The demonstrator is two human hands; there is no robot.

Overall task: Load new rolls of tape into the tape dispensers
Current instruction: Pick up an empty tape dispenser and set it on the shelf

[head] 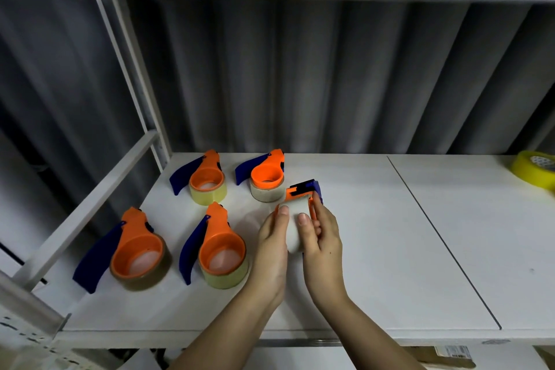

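Both my hands hold one orange-and-blue tape dispenser (301, 191) with a pale tape roll (295, 227) on it, just above the white shelf (375, 249). My left hand (271, 245) grips its left side, thumb on the roll. My right hand (321, 237) grips the right side, thumb pressing the roll's face. Several other orange dispensers with blue handles lie on the shelf, each with a tape roll: back left (204, 179), back middle (265, 176), front left (132, 249) and front middle (217, 249).
A yellow tape roll (533, 170) lies at the shelf's far right edge. A white frame rail (90, 204) runs along the left side. A seam (441, 237) splits the shelf surface. Grey corrugated wall stands behind.
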